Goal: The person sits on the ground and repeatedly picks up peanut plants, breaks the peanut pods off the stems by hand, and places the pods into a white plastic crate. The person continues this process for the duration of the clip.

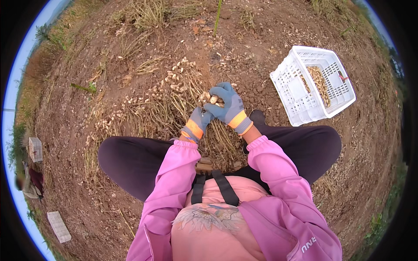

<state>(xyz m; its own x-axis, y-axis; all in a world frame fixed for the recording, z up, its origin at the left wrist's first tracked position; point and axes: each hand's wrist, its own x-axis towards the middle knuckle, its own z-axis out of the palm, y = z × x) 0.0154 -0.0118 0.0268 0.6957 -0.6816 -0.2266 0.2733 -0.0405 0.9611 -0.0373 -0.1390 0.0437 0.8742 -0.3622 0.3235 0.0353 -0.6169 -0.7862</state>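
Observation:
My right hand [227, 103], in a blue-grey coated glove with an orange cuff, is curled around a cluster of peanuts in their shells [214, 99]. Just below and to its left, my left hand [200, 120], gloved alike, touches it; dried peanut stems [220, 133] trail down from beneath both hands, and the left fingers seem closed on them, partly hidden. Pulled peanut plants [156, 112] lie in a heap on the soil to the left, their pods [174, 80] along the far side.
A white plastic crate [294, 98], tilted in this view, holds peanuts [318, 83] at the right. A green stalk [217, 18] rises ahead. Dry weeds [148, 14] stand beyond the heap. At the far left are two pale crates [36, 149] and another person [31, 182]. My bent legs flank the stems.

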